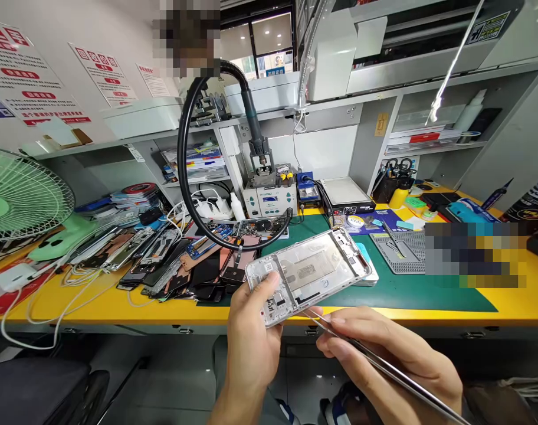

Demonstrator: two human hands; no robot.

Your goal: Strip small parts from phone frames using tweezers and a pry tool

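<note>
A silver phone frame, bare on its inner side, is tilted in the air above the bench's front edge. My left hand grips its left end, thumb on the inner face and fingers underneath. Metal tweezers lie between the thumb and fingers of my right hand. Their tips reach the lower long edge of the frame; whether they pinch anything there I cannot tell. Beneath the frame a green mat covers the bench, and a small pale block shows partly behind the frame's right end.
Several stripped phones and phone parts are heaped on the left. A black hose loops down to a hot-air station. At the right lies a grey perforated pad with tweezers on it. A green fan stands far left.
</note>
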